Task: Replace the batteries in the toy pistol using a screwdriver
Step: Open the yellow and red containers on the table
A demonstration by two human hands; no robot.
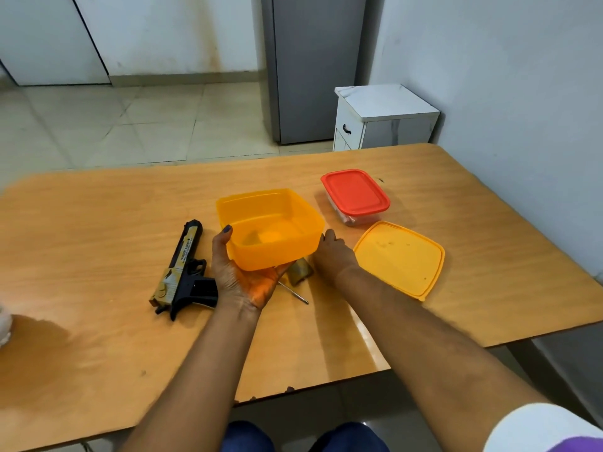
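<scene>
Toy pistols: one, a black and tan toy pistol [184, 272] lying flat on the counter [98, 337], left of both hands, muzzle pointing away from the person.
Screwdrivers: one, a screwdriver [295, 295] on the counter between the forearms; its metal shaft shows, its handle partly hidden under the tilted tub.
Containers: two. An orange tub [270, 228], open, lifted and tilted; a dim shape shows on its floor, but I cannot tell what it is. A clear box with a red lid [355, 195], closed, just behind the loose lid; its contents are too blurred to tell.
Loose lids: one, an orange lid [399, 257] flat on the counter, right of the tub.
Left hand [243, 272]: cups the tub from below, thumb up its left wall.
Right hand [332, 252]: fingers rest against the tub's right wall, fairly straight.
</scene>
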